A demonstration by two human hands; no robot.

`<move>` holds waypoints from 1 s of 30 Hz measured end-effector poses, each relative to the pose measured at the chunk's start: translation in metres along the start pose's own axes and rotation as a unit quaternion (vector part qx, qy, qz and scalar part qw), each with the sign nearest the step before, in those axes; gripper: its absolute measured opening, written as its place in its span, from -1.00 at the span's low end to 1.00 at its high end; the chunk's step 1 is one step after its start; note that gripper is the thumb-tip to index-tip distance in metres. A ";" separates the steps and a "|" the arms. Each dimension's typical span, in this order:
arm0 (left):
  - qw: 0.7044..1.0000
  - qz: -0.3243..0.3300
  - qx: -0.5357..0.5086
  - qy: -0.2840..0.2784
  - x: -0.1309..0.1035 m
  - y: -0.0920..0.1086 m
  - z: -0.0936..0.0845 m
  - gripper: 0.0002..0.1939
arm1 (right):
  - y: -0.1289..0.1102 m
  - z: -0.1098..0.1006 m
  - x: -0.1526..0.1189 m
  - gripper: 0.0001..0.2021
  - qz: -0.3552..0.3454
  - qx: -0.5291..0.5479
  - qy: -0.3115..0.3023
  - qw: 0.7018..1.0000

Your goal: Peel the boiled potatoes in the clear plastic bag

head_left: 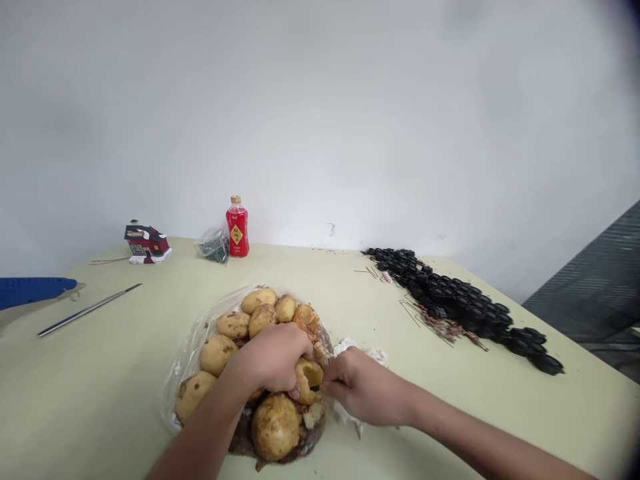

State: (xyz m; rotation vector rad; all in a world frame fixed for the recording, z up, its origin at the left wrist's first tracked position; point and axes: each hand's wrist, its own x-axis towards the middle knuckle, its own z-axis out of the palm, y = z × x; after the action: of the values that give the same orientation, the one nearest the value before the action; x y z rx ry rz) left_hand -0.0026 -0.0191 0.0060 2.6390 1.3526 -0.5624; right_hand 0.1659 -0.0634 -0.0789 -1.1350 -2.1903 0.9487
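Observation:
My left hand (281,357) is wrapped around a hollowed-out potato (303,390) whose open side faces right. Fingers pinched together, my right hand (357,387) is at the mouth of this potato; whatever it grips is hidden. Both hands are above a clear plastic bag (173,377) spread open on the table. Several yellow-brown potatoes, including a large round potato (276,427) in front, lie in the bag around my left hand. Pale scraps (314,415) sit beside the hollow potato. Crumpled white tissue (346,345) lies partly behind my right hand.
At left are a blue glue gun (37,291) and a thin metal tool (90,310). A model house (146,243), a small plastic bag (214,247) and a red bottle (238,228) stand near the wall. Black round pieces (450,293) and thin wires (423,317) cover the right side.

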 end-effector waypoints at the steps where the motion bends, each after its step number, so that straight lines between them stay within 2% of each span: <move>1: 1.000 0.002 -0.001 -0.001 0.001 0.000 0.000 -0.61 | -0.002 -0.004 0.000 -0.65 0.017 -0.006 -0.005 1.000; 4: 1.000 0.011 -0.002 0.000 0.002 -0.002 0.001 -0.57 | -0.005 -0.005 0.003 -0.64 0.073 -0.072 0.034 0.994; 7: 1.000 0.012 -0.003 0.002 0.002 -0.003 0.002 -0.59 | -0.007 0.006 0.008 -0.70 0.100 -0.134 0.092 0.982; 12: 1.000 0.023 -0.014 0.001 -0.001 -0.001 -0.001 -0.63 | -0.003 0.022 0.011 -0.72 -0.005 -0.073 0.092 0.993; 14: 1.000 0.018 -0.007 -0.004 -0.001 -0.001 -0.001 -0.62 | 0.000 0.020 0.008 -0.71 -0.033 -0.034 0.080 0.996; 17: 1.000 0.005 0.000 -0.007 0.001 -0.001 0.000 -0.51 | 0.007 0.008 0.002 -0.70 -0.065 0.000 0.018 0.998; 21: 1.000 0.007 -0.002 -0.010 0.002 -0.001 0.001 -0.45 | 0.008 -0.008 -0.002 -0.69 -0.035 -0.008 -0.039 0.999; 26: 1.000 0.012 -0.005 -0.003 0.001 0.000 0.000 -0.51 | -0.001 -0.005 0.005 -0.73 0.044 -0.159 0.049 0.985; 28: 1.000 0.014 -0.013 -0.002 0.001 -0.001 0.000 -0.54 | -0.002 0.004 0.010 -0.77 0.034 -0.161 0.065 0.984; 30: 1.000 0.016 -0.013 -0.005 0.001 -0.001 0.000 -0.58 | -0.002 0.012 0.013 -0.78 -0.006 -0.127 0.076 0.989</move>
State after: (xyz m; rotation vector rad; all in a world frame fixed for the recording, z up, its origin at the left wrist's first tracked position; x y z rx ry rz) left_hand -0.0031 -0.0178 0.0057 2.6290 1.3043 -0.5485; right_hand 0.1500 -0.0575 -0.0840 -1.2625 -2.2335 0.5661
